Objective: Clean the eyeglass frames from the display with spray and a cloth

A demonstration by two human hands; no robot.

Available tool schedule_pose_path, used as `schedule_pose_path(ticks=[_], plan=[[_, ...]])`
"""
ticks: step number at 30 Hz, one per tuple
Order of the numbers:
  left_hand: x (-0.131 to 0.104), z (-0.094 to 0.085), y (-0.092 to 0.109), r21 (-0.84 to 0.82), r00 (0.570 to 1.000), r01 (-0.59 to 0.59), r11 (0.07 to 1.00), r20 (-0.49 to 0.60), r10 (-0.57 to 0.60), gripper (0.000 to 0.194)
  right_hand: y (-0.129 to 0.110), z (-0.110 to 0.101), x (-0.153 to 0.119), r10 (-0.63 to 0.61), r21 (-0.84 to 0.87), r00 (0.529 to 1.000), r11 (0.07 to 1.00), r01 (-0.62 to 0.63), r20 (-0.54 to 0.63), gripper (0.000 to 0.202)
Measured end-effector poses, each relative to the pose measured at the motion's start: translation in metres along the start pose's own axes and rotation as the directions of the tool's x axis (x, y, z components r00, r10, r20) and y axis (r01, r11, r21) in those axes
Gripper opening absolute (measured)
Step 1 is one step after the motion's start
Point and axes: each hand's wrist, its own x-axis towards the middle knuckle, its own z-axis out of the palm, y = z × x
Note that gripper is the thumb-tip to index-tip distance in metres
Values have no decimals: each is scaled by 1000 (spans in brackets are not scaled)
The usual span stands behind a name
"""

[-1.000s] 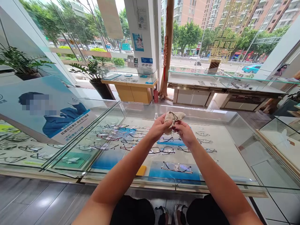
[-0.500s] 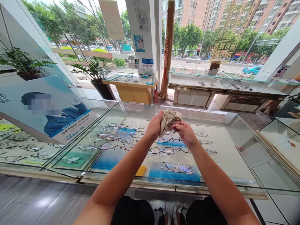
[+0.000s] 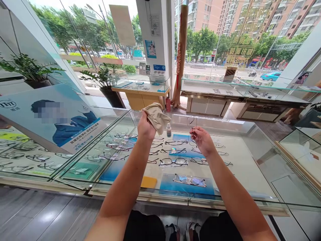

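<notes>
Two hands: left hand (image 3: 146, 129) and right hand (image 3: 205, 142) had just parted, separating crumpled beige fabric cloth (image 3: 158, 117) from thin, dark, round-rimmed glasses (image 3: 192, 122).
Cloth: clenched in left grip, left of small, blue-labelled plastic bottle (image 3: 169, 130).
Glasses: pinched in right grip, right of bottle.
Hard to see: left fingertips behind cloth; gripped frame section behind right fingers.

Advertising board (image 3: 82, 134), one: leaned at left. Potted plants, two: one (image 3: 37, 72) stood behind the board, the other (image 3: 109, 83) beside a wood-fronted display case (image 3: 135, 98). Red fire extinguisher (image 3: 168, 104), one: stood near a tree-trunk post (image 3: 181, 57). Yellow item (image 3: 148, 182), one: lay left of a blue sheet (image 3: 167, 188). Blue car (image 3: 270, 76), one: showed outside, at right.
</notes>
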Motion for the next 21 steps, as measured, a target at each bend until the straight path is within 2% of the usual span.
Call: schedule_pose_path(ticks=[5, 9, 11, 13, 16, 18, 21], plan=[[18, -13, -8, 20, 992, -28, 999, -120, 30, 42, -1, 0, 1, 6, -15, 1000, 1000, -7, -17, 21], [26, -22, -18, -5, 982, 11, 1000, -191, -12, 37, 0, -1, 2, -5, -12, 1000, 1000, 5, -23, 19], [28, -25, -22, 2, 981, 41, 999, -189, -40, 34, 1, -2, 2, -9, -27, 1000, 1000, 9, -19, 19], [29, -27, -27, 41, 987, 73, 997, -144, -66, 32, 2, -4, 2, -8, -39, 1000, 999, 7, -13, 20], [29, -30, -36, 189, 987, 146, 971, -89, -131, 30, 2, -4, 2, -7, -40, 1000, 999, 7, -5, 20], [28, -34, -42, 353, 982, 186, 917, -83, -168, 28, 1, -4, 2, -12, -35, 1000, 999, 12, -1, 19], [25, -40, -48, 518, 989, 141, 843, -33, -145, 30, -1, -3, 2, -10, -33, 1000, 999, 10, -3, 19]])
